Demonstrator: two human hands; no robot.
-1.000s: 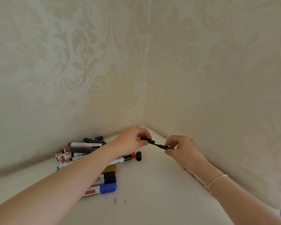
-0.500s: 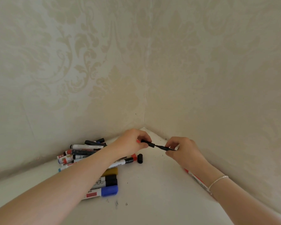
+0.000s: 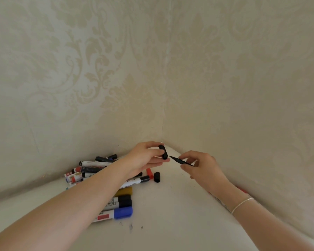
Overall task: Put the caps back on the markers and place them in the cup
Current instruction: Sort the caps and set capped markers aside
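— Where's everything sitting?

— Markers (image 3: 105,180) piled at my ten o'clock, under my left forearm, on the tabletop (image 3: 170,223) that runs into the wall corner (image 3: 162,138) at twelve.

— And your hands?

— Left hand (image 3: 145,157) just left of twelve with a cap (image 3: 163,151); right hand (image 3: 201,166) at one with a marker (image 3: 179,160), tip just beside the cap. A loose cap (image 3: 156,177) lies below them, nearer me.

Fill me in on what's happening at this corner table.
A person is recapping markers. The left hand holds a black cap, and the right hand pinches a thin black marker, its tip aimed at the cap but not yet in it. A pile of markers lies on the white table under the left forearm, with a loose black cap beside it. No cup is in view.
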